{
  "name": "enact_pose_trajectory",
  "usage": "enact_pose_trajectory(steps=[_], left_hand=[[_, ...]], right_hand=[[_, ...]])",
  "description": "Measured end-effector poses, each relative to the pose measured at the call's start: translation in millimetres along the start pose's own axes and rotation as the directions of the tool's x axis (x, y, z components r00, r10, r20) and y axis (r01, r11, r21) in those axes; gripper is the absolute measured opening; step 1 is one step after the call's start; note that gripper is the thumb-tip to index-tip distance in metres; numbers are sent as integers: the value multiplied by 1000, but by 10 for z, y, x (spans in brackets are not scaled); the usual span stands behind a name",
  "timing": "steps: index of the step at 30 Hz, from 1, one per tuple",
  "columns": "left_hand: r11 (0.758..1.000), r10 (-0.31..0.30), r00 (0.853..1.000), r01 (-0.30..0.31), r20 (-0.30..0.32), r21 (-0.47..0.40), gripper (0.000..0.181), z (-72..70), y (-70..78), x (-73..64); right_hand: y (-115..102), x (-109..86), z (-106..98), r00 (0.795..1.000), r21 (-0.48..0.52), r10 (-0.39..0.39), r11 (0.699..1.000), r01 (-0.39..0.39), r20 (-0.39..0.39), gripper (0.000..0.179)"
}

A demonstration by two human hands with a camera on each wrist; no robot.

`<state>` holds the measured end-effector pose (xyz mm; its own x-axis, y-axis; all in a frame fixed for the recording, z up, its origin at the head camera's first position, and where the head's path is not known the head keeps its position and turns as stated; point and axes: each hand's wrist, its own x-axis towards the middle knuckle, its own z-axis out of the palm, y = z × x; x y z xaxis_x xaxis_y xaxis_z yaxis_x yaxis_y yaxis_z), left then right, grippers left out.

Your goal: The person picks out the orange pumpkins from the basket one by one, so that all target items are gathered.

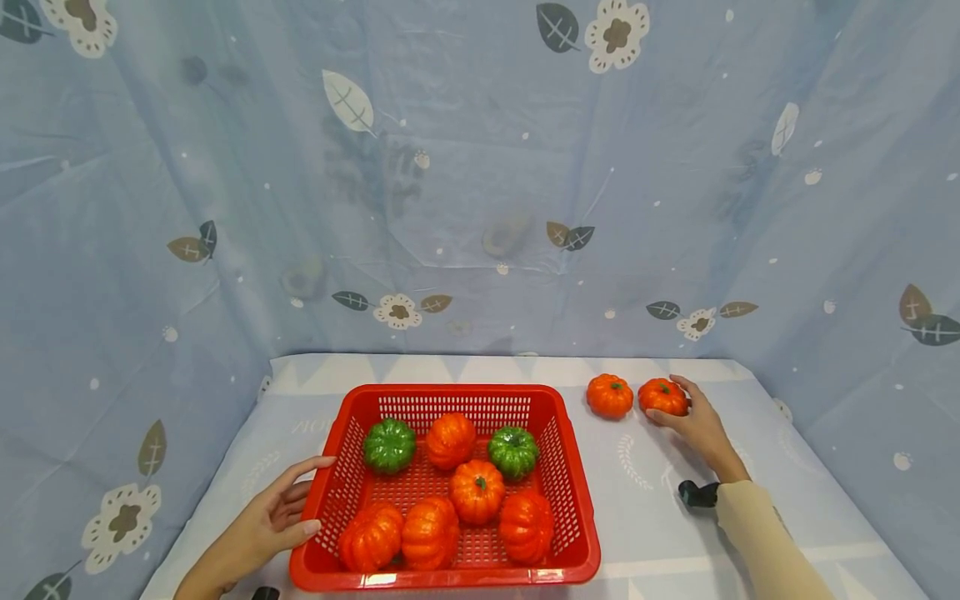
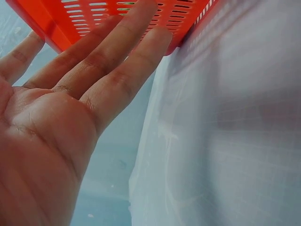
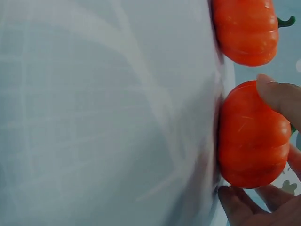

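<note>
A red plastic basket point(image 1: 450, 390) stands on the white tablecloth and holds two green pumpkins point(image 1: 389, 445) and several orange ones point(image 1: 476, 490). My left hand point(image 1: 281, 510) lies open against the basket's left wall, its straight fingers point(image 2: 117, 56) touching the red mesh point(image 2: 56, 23). To the right of the basket two orange pumpkins sit side by side. My right hand point(image 1: 688, 414) grips the right one point(image 1: 663, 397), with the thumb point(image 3: 281, 96) on one side of the pumpkin point(image 3: 251, 136) and the fingertips point(image 3: 240, 202) on the other. The second pumpkin point(image 1: 610, 395) point(image 3: 245, 30) sits untouched just to its left.
A blue cloth with leaf and flower prints point(image 1: 480, 208) walls in the table at the back and on both sides. The white cloth point(image 1: 645, 517) covers the tabletop between the basket and my right arm. A black wrist strap point(image 1: 697, 493) shows on my right forearm.
</note>
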<state>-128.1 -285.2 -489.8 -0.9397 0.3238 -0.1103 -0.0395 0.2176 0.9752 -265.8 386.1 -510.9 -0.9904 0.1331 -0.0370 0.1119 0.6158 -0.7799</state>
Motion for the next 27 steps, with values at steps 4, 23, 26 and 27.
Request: enact_pose_trajectory(steps=[4, 23, 26, 27], left_hand=[[1000, 10, 1000, -10, 5, -8, 74, 5, -1, 7], [999, 39, 999, -38, -7, 15, 74, -9, -24, -7], [1000, 6, 1000, -6, -21, 28, 75, -8, -8, 6], [1000, 0, 1000, 1, -23, 30, 75, -7, -5, 10]], right_hand=[[-82, -20, -72, 997, -26, -70, 997, 69, -33, 100], [-1255, -310, 48, 915, -66, -403, 914, 400, -26, 77], [-1412, -359, 145, 894, -22, -448, 894, 449, 21, 76], [-1457, -377, 180, 889, -11, -457, 889, 457, 32, 76]])
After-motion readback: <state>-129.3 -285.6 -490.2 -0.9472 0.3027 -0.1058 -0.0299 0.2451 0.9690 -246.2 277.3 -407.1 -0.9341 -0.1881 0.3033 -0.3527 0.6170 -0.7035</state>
